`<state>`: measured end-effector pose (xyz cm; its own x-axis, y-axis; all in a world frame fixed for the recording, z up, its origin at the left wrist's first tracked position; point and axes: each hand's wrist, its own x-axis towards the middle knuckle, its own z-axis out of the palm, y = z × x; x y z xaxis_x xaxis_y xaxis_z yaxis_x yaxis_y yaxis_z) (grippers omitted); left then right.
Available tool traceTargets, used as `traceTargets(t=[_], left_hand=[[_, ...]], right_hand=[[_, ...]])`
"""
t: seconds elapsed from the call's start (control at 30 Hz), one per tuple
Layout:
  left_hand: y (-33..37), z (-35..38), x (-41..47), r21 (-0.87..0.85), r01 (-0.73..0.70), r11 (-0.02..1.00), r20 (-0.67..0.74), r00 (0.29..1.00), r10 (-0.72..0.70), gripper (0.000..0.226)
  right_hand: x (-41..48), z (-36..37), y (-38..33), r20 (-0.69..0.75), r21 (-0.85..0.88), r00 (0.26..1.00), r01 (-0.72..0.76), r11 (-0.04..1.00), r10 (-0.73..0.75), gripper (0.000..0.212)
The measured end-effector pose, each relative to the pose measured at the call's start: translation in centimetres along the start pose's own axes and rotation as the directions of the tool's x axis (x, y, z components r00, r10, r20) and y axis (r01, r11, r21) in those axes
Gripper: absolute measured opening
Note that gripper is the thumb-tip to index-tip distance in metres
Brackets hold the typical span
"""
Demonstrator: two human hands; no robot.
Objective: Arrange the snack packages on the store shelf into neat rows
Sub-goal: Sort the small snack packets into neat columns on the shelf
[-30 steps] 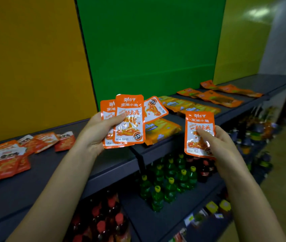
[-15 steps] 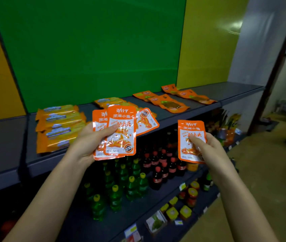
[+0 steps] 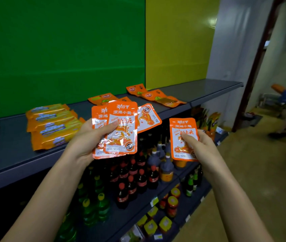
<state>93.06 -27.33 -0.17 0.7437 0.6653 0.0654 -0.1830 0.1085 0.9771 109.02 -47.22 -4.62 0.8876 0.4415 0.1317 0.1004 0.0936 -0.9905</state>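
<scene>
A small shop. A long grey shelf [image 3: 199,91] carries flat snack packets [image 3: 158,96] and yellow wrapped bars [image 3: 51,126] laid out for sale. Below it, 2 lower shelves hold rows of dark soda bottles [image 3: 133,173], green bottles [image 3: 93,206] and jars [image 3: 172,201], with small price tags [image 3: 154,201] clipped along the edges.

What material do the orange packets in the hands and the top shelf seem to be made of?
Packets: thin glossy plastic film, probably; they show glare streaks, wrinkles and flat sealed edges. The right hand holds one, the left hand several, fanned out.
Shelf: looks like painted metal, dark grey and smooth with a soft sheen and a thin folded front edge; this is uncertain.
</scene>
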Motion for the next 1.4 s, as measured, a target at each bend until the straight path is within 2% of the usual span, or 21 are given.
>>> traceTargets(t=[0.07, 0.27, 0.57, 0.7, 0.87, 1.1, 1.27, 1.4], left_hand=[[-0.4, 2.1, 2.4, -0.003, -0.004, 1.0, 0.017, 1.0, 0.005, 0.016], [0.1, 7.4, 9.4, -0.002, -0.057, 0.998, 0.004, 0.998, 0.057, 0.013], [-1.6, 13.0, 17.1, 0.042, -0.08, 0.996, -0.167, 0.982, 0.086, 0.019], [-2.6, 16.4, 19.8, 0.044, -0.111, 0.993, -0.247, 0.962, 0.118, 0.02], [-4.7, 23.0, 22.6, 0.01, -0.106, 0.994, -0.333, 0.937, 0.104, 0.015], [-6.7, 30.5, 26.3, 0.017, -0.105, 0.994, -0.41, 0.906, 0.103, 0.011], [-6.9, 33.3, 29.4, 0.085, -0.12, 0.989, -0.458, 0.877, 0.146, 0.012], [-6.5, 33.7, 32.4, 0.102, -0.142, 0.985, -0.485, 0.857, 0.174, 0.012]], right_hand=[[2.7, -1.2, 0.3, -0.01, 0.0, 1.0, 0.007, 1.0, -0.007, 0.014], [11.0, -4.3, -0.7, -0.003, -0.023, 0.998, 0.06, 0.998, -0.06, 0.021], [21.7, -8.7, 1.4, 0.068, -0.016, 0.997, 0.042, 0.999, -0.041, 0.015], [27.0, -11.6, 2.2, 0.142, -0.018, 0.989, 0.033, 0.999, -0.03, 0.021], [33.0, -16.8, 2.1, 0.246, -0.057, 0.969, 0.051, 0.997, -0.036, 0.009], [40.2, -23.1, 2.2, 0.371, -0.088, 0.928, 0.072, 0.994, -0.034, 0.014], [45.2, -23.7, 2.0, 0.407, -0.083, 0.912, 0.093, 0.992, -0.051, 0.016], [49.3, -21.8, 2.4, 0.449, -0.101, 0.893, 0.076, 0.992, -0.023, 0.009]])
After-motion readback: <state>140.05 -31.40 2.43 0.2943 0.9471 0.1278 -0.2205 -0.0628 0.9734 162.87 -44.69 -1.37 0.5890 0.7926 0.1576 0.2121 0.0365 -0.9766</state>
